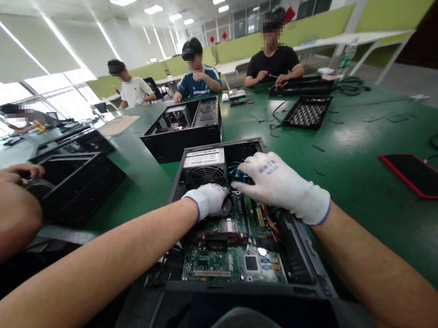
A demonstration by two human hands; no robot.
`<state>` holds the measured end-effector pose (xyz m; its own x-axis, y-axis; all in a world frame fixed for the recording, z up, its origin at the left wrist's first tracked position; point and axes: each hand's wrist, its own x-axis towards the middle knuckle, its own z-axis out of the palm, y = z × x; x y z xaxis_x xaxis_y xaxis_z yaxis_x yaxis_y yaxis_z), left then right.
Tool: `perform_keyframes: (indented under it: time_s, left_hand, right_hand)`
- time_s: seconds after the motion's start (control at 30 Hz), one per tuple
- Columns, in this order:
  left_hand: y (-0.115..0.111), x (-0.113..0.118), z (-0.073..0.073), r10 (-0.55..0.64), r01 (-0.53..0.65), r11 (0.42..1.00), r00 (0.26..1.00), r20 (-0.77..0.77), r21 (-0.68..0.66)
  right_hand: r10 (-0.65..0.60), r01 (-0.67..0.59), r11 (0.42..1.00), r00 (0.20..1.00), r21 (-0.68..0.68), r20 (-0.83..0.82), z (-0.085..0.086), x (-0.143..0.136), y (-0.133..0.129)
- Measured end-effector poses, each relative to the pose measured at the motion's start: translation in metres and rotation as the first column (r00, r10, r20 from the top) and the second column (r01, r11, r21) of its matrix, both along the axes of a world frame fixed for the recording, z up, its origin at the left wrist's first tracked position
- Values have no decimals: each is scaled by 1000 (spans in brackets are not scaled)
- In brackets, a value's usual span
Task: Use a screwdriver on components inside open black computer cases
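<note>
An open black computer case (308, 257) lies in front of me, its green motherboard (209, 262) facing up. My left hand (214, 199), in a white glove, reaches in beside the round cooler fan (227, 206). Its fingers are drawn together at the fan's upper edge; what they pinch is too small to make out. Over the right side of the case arches my right hand (269, 178), gloved too, with thumb and fingers apart. Bluish wires or blades (236, 170) show by its fingertips. The power supply (204, 167) sits at the far left inside the case.
Another open case (181, 141) stands beyond mine. To the left, a co-worker's bare hand (26, 171) rests at a tilted case (84, 185). A black tray-like panel (306, 113), loose cables (350, 85) and a red-edged black pad (417, 173) lie on the green table (357, 142). Several people sit around it.
</note>
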<state>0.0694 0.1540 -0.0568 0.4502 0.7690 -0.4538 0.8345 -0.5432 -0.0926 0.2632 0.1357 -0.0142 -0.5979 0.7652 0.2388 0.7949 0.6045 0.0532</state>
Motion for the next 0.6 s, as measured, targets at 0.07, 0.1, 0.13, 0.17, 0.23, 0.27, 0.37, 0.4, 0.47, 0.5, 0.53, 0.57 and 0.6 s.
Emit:
perform_keyframes:
  time_s: [0.07, 0.1, 0.13, 0.17, 0.23, 0.27, 0.37, 0.4, 0.47, 0.5, 0.53, 0.57, 0.6]
  left_hand:
    - [0, 1, 0, 3, -3, 1000, 1000, -7, 3]
    - [0, 1, 0, 7, -7, 1000, 1000, -11, 5]
    - [0, 2, 0, 13, -13, 1000, 1000, -14, 8]
    - [0, 3, 1, 19, -19, 1000, 1000, -18, 10]
    - [0, 4, 1, 29, -28, 1000, 999, -22, 10]
    - [0, 4, 1, 32, -31, 999, 999, -22, 10]
    - [0, 4, 1, 37, -37, 999, 999, -14, 10]
    - [0, 4, 1, 38, -38, 999, 999, -8, 11]
    - [0, 3, 0, 38, -38, 999, 999, 6, 15]
    - [0, 2, -1, 37, -37, 999, 999, 11, 17]
    - [0, 2, -2, 35, -35, 999, 999, 14, 19]
    - [1, 1, -3, 33, -34, 999, 999, 15, 21]
    - [1, 1, -3, 32, -32, 999, 999, 13, 22]
  right_hand:
    - [4, -4, 1000, 1000, 5, 0, 0, 0, 0]
    - [7, -7, 1000, 1000, 8, 0, 0, 0, 0]
    - [10, -10, 1000, 1000, 11, -1, 0, 1, 0]
    - [12, -12, 1000, 1000, 13, -3, 0, 1, 0]
    - [18, -18, 1000, 1000, 15, -10, 0, 2, -1]
    - [21, -21, 1000, 1000, 18, -14, -1, 2, -1]
    - [26, -25, 999, 999, 30, -21, -2, 2, 0]
    - [27, -26, 999, 999, 33, -24, -2, 2, 0]
    - [26, -25, 999, 999, 33, -29, -2, 2, 0]
    - [27, -26, 999, 999, 34, -29, -3, 2, 0]
    - [27, -26, 999, 999, 35, -27, -3, 2, 0]
    - [30, -29, 999, 999, 38, -24, -2, 2, -1]
    - [32, -31, 999, 999, 40, -21, -2, 2, -1]
